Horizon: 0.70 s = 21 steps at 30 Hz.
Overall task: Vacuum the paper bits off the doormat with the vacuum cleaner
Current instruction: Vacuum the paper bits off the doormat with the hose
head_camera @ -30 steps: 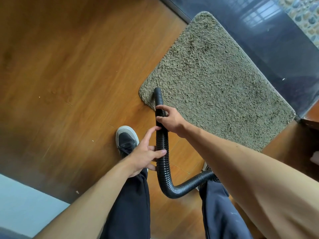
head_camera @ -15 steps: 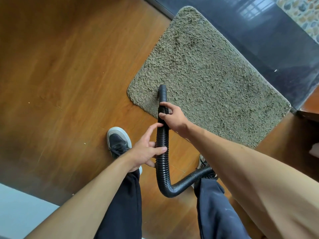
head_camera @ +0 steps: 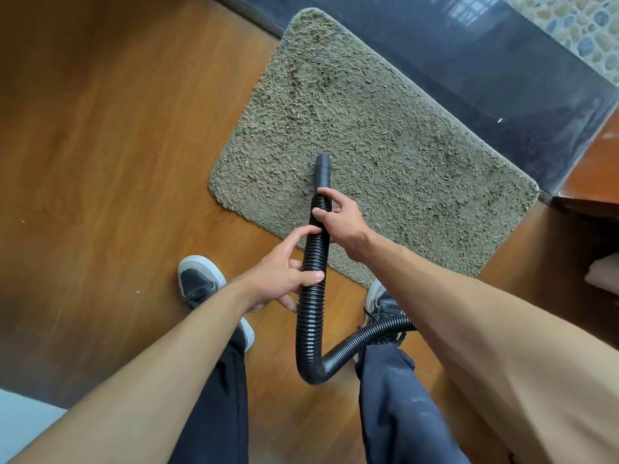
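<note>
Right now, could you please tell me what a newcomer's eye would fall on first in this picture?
The black ribbed hose in mid-frame strikes first, with the right hand gripping it near the nozzle and the left hand lower down. The nozzle lies over the shaggy doormat, which sits on a wooden floor.

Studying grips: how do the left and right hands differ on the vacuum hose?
The right hand grips the hose nearer the nozzle, over the doormat; the left hand holds lower, over the wooden floor. The right hand's fingers curl round it; the left's index finger is extended. Both hold the ribbed section.
</note>
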Available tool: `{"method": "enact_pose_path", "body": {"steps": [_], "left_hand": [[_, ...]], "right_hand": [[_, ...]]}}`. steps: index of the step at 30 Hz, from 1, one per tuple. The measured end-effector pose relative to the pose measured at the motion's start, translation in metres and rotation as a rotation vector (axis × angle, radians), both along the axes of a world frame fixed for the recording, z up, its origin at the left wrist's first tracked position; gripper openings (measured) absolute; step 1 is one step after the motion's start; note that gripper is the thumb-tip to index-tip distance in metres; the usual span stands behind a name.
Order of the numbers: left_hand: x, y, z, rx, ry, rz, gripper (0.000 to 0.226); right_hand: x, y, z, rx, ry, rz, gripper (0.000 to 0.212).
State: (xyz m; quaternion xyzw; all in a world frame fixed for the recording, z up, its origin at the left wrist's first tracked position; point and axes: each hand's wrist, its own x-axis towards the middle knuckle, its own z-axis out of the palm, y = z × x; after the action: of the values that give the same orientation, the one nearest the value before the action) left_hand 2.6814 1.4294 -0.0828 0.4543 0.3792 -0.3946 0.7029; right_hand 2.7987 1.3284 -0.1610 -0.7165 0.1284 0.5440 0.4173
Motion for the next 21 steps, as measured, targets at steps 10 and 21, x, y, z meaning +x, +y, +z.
{"method": "enact_pose_path", "body": {"steps": [10, 21], "left_hand": [[0.037, -0.025, -0.001, 0.039, -0.021, -0.074, 0.068], [0.079, -0.067, 0.001, 0.049, -0.04, -0.249, 0.069]], "right_hand": [[0.03, -0.033, 0.001, -0.014, 0.009, -0.121, 0.046], [0.054, -0.09, 0.008, -0.042, 0.041, -0.358, 0.045]]}}
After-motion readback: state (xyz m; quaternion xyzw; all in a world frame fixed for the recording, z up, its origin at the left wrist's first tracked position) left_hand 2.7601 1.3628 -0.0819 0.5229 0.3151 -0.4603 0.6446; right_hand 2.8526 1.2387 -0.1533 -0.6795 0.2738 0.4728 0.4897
